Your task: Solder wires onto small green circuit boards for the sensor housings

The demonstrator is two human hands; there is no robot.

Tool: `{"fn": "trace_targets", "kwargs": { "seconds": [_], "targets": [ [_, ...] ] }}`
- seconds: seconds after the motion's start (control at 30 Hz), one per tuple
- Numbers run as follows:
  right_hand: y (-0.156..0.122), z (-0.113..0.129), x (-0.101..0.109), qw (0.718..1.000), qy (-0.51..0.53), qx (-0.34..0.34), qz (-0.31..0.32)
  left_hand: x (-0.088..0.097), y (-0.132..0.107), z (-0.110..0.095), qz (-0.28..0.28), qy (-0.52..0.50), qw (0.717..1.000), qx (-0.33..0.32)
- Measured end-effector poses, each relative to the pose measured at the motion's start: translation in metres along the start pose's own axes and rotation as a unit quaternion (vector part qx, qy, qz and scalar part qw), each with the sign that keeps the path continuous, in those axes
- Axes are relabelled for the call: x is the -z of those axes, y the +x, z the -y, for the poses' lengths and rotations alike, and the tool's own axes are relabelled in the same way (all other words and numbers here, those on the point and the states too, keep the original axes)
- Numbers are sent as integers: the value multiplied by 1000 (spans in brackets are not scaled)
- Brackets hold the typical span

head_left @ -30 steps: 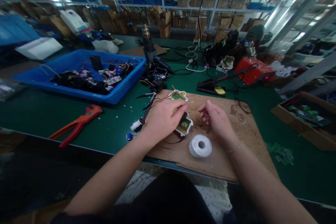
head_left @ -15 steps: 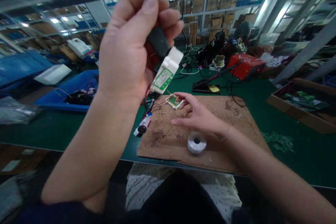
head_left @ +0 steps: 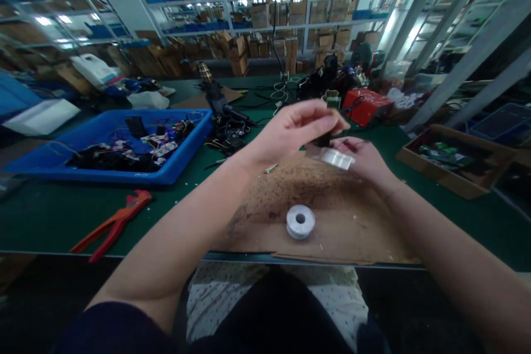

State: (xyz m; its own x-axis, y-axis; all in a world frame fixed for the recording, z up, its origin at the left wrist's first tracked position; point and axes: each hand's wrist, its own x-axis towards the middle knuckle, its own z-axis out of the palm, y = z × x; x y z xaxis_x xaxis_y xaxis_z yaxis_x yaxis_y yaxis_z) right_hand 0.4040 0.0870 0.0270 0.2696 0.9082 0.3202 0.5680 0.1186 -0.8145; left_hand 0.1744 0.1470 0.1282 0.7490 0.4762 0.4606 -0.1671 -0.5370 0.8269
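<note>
My left hand (head_left: 305, 126) is closed over the board, pinching a small green circuit board (head_left: 333, 100) that sticks up past the fingertips. A dark block (head_left: 323, 140) shows under those fingers, and a blurred white piece (head_left: 338, 159) hangs just below it. My right hand (head_left: 365, 160) is closed right beside these parts; what its fingers grip is hidden, though thin dark wire shows near them. A white roll (head_left: 300, 222) with a hole in its middle lies on the brown cardboard sheet (head_left: 265, 238) below both hands.
At left stands a blue tray (head_left: 166, 177) of wired parts, with orange-red cutters (head_left: 120, 224) before it. Behind it is a heat gun (head_left: 218, 97). A red box-shaped unit (head_left: 367, 108) and a carton (head_left: 464, 191) of green boards are at right.
My left hand has come down and right, away from my face, with the board and hanging parts. My right hand has moved right and up to meet them. The view has shifted.
</note>
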Motion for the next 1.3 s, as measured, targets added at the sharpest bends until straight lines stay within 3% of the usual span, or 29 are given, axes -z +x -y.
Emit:
{"fn": "trace_targets", "kwargs": {
  "seconds": [0.1,0.2,0.3,0.43,0.53,0.63,0.7,0.83,0.9,0.97,1.03,1.1,1.2,1.3],
  "targets": [
    [-26,-13,14,998,-53,16,16,-13,-35,36,60,37,997,42],
    [-51,-20,22,993,-99,38,47,-27,-76,56,82,60,993,56],
    [-75,-22,29,986,-132,51,89,-33,-110,58,85,77,991,72],
    [-105,-17,35,967,-230,42,102,-26,-135,48,86,97,988,79],
    [-126,-9,35,957,-283,1,66,-21,-146,40,100,141,982,70],
    [-144,4,28,951,-307,-7,-24,-22,-156,35,112,199,972,61],
    [-153,13,18,940,-327,25,-90,-25,-162,33,116,231,964,59],
    [-166,28,-7,931,-319,112,-139,-23,-168,30,125,255,958,38],
    [-171,29,-18,931,-303,146,-143,-10,-165,29,104,256,960,45],
    [-175,27,-26,930,-291,167,-150,17,-160,33,23,274,956,99],
    [-180,22,-30,929,-285,165,-169,55,-154,47,-92,317,927,177],
    [-183,18,-31,931,-279,143,-188,97,-148,68,-168,358,886,243],
    [-185,18,-31,934,-272,113,-202,147,-138,105,-198,388,842,317],
    [-185,20,-30,936,-263,109,-208,163,-127,134,-186,384,841,333]
  ]
}}
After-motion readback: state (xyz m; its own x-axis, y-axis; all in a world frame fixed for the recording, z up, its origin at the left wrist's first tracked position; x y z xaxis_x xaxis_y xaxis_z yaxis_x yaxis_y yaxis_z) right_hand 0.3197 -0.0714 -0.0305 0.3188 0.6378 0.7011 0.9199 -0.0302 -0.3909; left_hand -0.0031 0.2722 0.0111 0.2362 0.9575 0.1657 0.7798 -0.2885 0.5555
